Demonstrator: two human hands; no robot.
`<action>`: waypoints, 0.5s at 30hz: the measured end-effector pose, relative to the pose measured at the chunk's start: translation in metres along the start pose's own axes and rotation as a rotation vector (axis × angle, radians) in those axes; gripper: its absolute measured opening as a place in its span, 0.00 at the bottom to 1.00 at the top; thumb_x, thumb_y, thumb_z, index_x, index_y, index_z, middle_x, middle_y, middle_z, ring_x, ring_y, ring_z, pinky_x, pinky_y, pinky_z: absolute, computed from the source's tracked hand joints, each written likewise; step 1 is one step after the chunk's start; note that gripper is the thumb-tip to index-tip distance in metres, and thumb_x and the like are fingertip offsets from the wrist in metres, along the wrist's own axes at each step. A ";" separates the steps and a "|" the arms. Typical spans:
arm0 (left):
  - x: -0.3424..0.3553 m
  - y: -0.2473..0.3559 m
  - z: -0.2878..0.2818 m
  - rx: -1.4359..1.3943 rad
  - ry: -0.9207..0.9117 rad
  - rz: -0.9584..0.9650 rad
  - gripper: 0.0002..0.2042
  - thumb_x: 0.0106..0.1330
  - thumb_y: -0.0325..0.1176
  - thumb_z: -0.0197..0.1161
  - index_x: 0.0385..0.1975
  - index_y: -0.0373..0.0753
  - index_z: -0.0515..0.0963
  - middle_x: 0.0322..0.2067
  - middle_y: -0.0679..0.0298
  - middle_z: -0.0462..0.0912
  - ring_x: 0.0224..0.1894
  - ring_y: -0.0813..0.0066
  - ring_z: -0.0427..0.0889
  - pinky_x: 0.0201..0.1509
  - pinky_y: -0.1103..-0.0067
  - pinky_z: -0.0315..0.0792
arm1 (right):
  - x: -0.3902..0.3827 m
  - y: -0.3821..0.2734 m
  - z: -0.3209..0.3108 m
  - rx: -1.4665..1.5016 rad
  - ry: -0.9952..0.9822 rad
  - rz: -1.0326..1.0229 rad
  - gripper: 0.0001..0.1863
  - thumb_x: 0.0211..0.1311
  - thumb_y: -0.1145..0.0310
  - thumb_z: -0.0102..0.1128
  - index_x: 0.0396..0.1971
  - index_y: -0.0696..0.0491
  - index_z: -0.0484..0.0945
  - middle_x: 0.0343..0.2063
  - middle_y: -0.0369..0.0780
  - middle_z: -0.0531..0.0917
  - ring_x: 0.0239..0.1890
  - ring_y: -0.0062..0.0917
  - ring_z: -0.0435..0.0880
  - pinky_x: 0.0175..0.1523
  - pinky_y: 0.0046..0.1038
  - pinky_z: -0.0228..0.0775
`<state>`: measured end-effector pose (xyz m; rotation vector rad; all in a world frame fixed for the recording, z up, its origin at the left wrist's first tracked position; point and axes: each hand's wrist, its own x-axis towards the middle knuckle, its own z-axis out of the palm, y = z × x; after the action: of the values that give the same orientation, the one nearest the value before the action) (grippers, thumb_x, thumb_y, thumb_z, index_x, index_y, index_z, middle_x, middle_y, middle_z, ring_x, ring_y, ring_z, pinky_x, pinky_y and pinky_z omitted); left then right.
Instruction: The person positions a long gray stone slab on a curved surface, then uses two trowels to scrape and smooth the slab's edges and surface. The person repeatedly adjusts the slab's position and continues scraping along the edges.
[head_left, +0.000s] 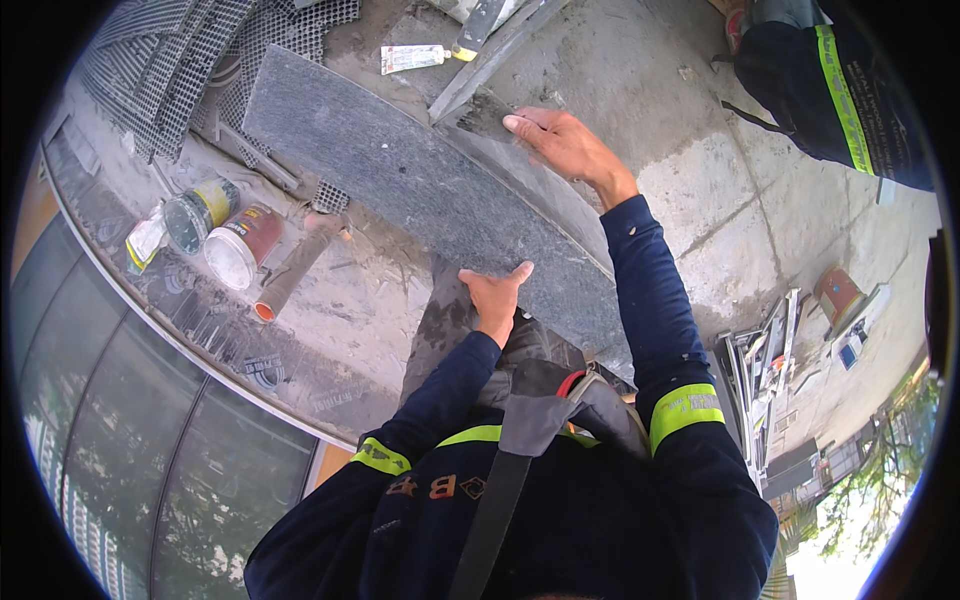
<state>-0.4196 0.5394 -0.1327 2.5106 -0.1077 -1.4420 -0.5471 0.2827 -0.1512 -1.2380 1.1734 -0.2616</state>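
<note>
A long dark grey stone slab [400, 180] lies slantwise in front of me, its near edge over my legs. My left hand [492, 300] is closed on that near edge, thumb and a fingertip against the stone. Beyond the far edge, my right hand [575, 150] is bent down with thumb and forefinger close together. Whatever these fingers hold, if anything, cannot be made out. Below them runs a paler grey strip [540, 180] along the slab's far side. A narrow grey bar [490, 65] reaches toward the slab from the top.
Tubs, a red-brown one [245, 245] and a yellow-labelled one [200, 215], stand left by an orange-ended tube [290, 275]. Black grid sheets [165, 70] pile upper left. A white tube [415, 58] lies beyond the slab. Another person [820, 95] is upper right; metal strips [770, 370] lie right.
</note>
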 end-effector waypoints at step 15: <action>0.011 -0.004 0.000 -0.050 -0.038 0.009 0.58 0.50 0.37 0.90 0.67 0.16 0.48 0.61 0.39 0.68 0.67 0.55 0.69 0.75 0.66 0.63 | -0.001 0.021 -0.058 -0.766 0.042 0.251 0.24 0.75 0.45 0.56 0.49 0.49 0.89 0.42 0.48 0.90 0.51 0.47 0.89 0.57 0.48 0.79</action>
<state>-0.4145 0.5412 -0.1425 2.4410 -0.0877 -1.4703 -0.6030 0.2571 -0.1605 -1.7167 1.5133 0.3923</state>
